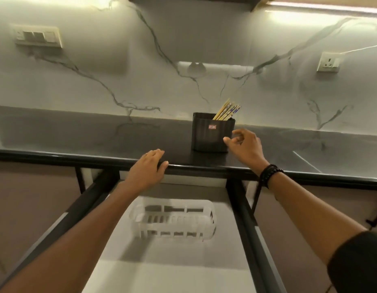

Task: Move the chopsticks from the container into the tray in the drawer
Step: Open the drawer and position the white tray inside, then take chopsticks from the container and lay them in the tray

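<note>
We see the wooden chopsticks with patterned blue-and-white tops [226, 112] standing bunched and leaning to the right inside the black ribbed plastic container [210, 134], which sits on the dark glossy stone countertop [77, 134] close to the white veined marble backsplash [183, 39]. Our right hand [244, 145], wearing a black beaded bracelet [269, 173] at the wrist, hovers just beside the container's right front corner, fingers loosely curled and apart, holding nothing (whether a fingertip touches the wall we cannot tell). Our left hand [149, 168] rests flat over the counter's rounded front edge, fingers spread and gripping nothing. Below the edge the grey drawer with black side rails [179, 271] stands pulled out, and the white slotted plastic tray [172, 218] lies in its back half, blurred. Nothing lies between container and tray but the counter's lip. A switch plate [37, 37] and a wall socket [329, 62] sit on the backsplash, well apart from the work.
</note>
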The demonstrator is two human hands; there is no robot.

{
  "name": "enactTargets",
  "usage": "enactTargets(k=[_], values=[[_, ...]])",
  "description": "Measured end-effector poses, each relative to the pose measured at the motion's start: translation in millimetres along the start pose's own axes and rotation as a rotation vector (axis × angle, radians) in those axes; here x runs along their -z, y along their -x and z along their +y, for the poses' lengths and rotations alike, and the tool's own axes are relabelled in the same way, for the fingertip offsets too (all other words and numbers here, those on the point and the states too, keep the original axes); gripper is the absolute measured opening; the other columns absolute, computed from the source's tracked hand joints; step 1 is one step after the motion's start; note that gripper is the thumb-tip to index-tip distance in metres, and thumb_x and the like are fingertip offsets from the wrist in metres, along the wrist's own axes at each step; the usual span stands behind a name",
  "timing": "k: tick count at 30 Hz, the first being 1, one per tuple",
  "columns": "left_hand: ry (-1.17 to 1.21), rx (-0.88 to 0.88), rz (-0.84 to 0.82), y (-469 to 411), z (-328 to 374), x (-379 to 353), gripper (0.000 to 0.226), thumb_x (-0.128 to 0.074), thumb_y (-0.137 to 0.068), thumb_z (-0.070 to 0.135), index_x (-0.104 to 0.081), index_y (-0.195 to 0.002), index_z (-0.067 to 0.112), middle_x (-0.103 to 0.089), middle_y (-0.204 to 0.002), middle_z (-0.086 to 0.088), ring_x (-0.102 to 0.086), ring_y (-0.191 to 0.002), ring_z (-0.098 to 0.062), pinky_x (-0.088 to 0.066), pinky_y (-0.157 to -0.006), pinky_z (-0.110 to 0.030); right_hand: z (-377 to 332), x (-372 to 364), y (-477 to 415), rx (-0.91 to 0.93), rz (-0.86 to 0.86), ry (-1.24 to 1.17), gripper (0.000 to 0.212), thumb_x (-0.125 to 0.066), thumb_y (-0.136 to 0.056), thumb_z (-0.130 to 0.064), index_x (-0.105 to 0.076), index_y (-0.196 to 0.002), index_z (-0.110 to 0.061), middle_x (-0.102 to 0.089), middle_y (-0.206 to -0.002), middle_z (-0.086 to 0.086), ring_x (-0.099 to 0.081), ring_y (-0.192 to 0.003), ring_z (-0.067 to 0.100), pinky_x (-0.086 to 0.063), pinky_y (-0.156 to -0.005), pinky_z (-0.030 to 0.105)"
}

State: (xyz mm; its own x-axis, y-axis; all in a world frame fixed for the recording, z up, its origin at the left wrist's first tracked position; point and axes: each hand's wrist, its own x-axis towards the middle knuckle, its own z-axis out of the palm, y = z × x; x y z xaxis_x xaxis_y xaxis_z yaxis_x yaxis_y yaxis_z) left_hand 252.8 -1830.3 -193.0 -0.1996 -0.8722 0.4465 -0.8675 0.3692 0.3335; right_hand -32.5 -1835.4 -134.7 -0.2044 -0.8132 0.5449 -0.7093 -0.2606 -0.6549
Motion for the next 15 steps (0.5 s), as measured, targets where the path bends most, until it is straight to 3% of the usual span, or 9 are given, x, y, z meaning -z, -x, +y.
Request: enactTargets(k=[2, 4, 7, 9, 11, 13, 15], values=[[-0.024, 0.009, -0.073, -17.7, 5.7, -1.3, 0.051, -0.040, -0.100, 0.037, -0.035, -0.145, 0.013, -0.035, -0.152, -0.007, -0.030, -0.142, -0.022, -0.026, -0.115, -0.038, 2.6, 5.0, -28.7, -0.063, 0.026, -0.021, 0.048, -0.071, -0.085, -0.038, -0.060, -0.122, -0.009, -0.067, -0.088, -0.004, -0.064, -0.105, 0.025, -0.048, -0.099, 0.048], [-0.059, 0.025, -0.114, -34.2, 9.7, -5.7, 0.044, -0.039, -0.100, 0.036, -0.047, -0.136, 0.013, -0.048, -0.143, -0.009, -0.044, -0.131, -0.026, -0.036, -0.106, -0.037, 8.9, 5.7, -56.2, -0.133, 0.035, -0.047, 0.055, -0.072, -0.084, -0.041, -0.057, -0.127, -0.009, -0.069, -0.102, 0.002, -0.062, -0.110, 0.025, -0.048, -0.101, 0.047], [-0.177, 0.018, -0.109, -47.1, 13.5, -13.9, 0.033, -0.039, -0.099, 0.038, -0.065, -0.102, 0.017, -0.067, -0.101, -0.004, -0.060, -0.087, -0.018, -0.043, -0.075, -0.029, 14.3, 1.6, -88.8, -0.222, -0.012, -0.145, 0.063, -0.070, -0.086, -0.040, -0.050, -0.135, -0.007, -0.066, -0.118, 0.008, -0.061, -0.113, 0.025, -0.048, -0.103, 0.044], [-0.249, 0.009, -0.062, -52.8, 14.4, -15.5, 0.034, -0.041, -0.098, 0.040, -0.066, -0.087, 0.019, -0.063, -0.081, 0.002, -0.057, -0.072, -0.013, -0.047, -0.070, -0.028, 17.5, -3.3, -108.4, -0.292, -0.066, -0.210, 0.066, -0.067, -0.089, -0.038, -0.044, -0.142, -0.005, -0.058, -0.129, 0.009, -0.056, -0.120, 0.026, -0.046, -0.104, 0.040], [-0.288, 0.000, -0.045, -58.2, 15.2, -15.8, 0.035, -0.043, -0.097, 0.041, -0.063, -0.078, 0.020, -0.059, -0.071, 0.004, -0.057, -0.067, -0.013, -0.051, -0.068, -0.028, 21.2, -8.7, -126.4, -0.360, -0.111, -0.259, 0.066, -0.064, -0.090, -0.037, -0.042, -0.143, -0.004, -0.054, -0.124, 0.010, -0.058, -0.100, 0.018, -0.051, -0.085, 0.033], [-0.323, 0.000, -0.043, -63.3, 16.4, -13.6, 0.035, -0.045, -0.095, 0.042, -0.062, -0.074, 0.020, -0.058, -0.068, 0.004, -0.059, -0.068, -0.016, -0.053, -0.069, -0.030, 25.4, -14.2, -141.2, -0.436, -0.124, -0.335, 0.061, -0.064, -0.090, -0.034, -0.044, -0.138, -0.003, -0.051, -0.113, 0.007, -0.042, -0.069, 0.007, -0.039, -0.060, 0.023], [-0.340, 0.003, -0.059, -68.1, 16.1, -11.8, 0.037, -0.045, -0.094, 0.043, -0.066, -0.077, 0.018, -0.061, -0.070, 0.002, -0.062, -0.071, -0.019, -0.055, -0.072, -0.033, 28.9, -18.3, -151.8, -0.481, -0.104, -0.392, 0.051, -0.064, -0.091, -0.025, -0.048, -0.134, -0.002, -0.054, -0.107, 0.005, -0.037, -0.065, 0.006, -0.034, -0.055, 0.021]])
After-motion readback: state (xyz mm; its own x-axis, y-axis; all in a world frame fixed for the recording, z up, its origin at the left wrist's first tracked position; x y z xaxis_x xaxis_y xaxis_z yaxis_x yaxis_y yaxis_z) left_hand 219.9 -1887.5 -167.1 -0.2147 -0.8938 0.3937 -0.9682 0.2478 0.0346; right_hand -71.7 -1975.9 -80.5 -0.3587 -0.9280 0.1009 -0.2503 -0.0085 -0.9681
